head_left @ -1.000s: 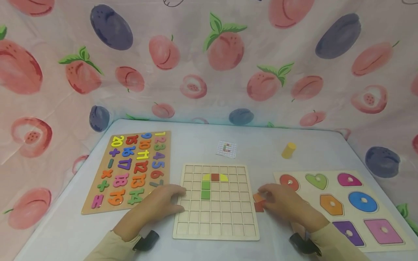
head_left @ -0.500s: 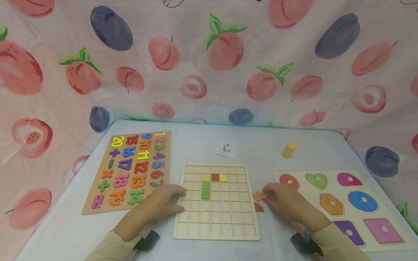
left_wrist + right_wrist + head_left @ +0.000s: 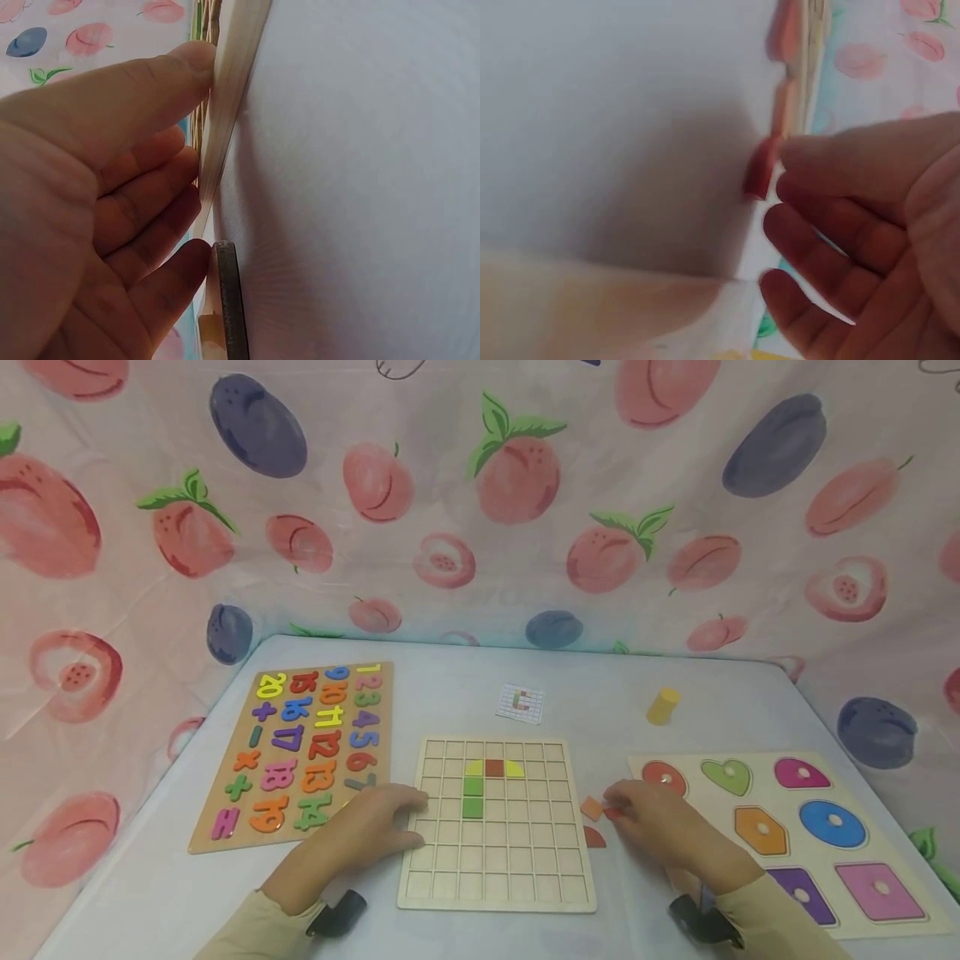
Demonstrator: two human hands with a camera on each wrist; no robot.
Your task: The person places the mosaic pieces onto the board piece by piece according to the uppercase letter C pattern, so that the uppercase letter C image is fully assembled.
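A wooden grid board (image 3: pixel 495 868) lies in the middle of the table. On it sit two green squares (image 3: pixel 472 797), a red square (image 3: pixel 494 767) and two yellow rounded tiles (image 3: pixel 514 768). My left hand (image 3: pixel 378 817) rests against the board's left edge, thumb and fingers spread along it; in the left wrist view the thumb (image 3: pixel 150 90) touches the rim. Right of the board, my right hand (image 3: pixel 652 822) pinches a small red tile (image 3: pixel 762 169) between thumb and forefinger, low at the table. Beside it lie an orange square (image 3: pixel 592 808) and a red rounded tile (image 3: pixel 595 837).
A number puzzle board (image 3: pixel 288 760) lies at the left, partly under my left forearm. At the right, a shape puzzle board (image 3: pixel 817 760) reaches under my right wrist. A printed pattern card (image 3: pixel 521 702) and a yellow cylinder (image 3: pixel 663 706) are farther back.
My right hand has shifted slightly right, drawing the red tile away from the loose pieces; the orange square and the red rounded tile now show fully. My left hand stays put.
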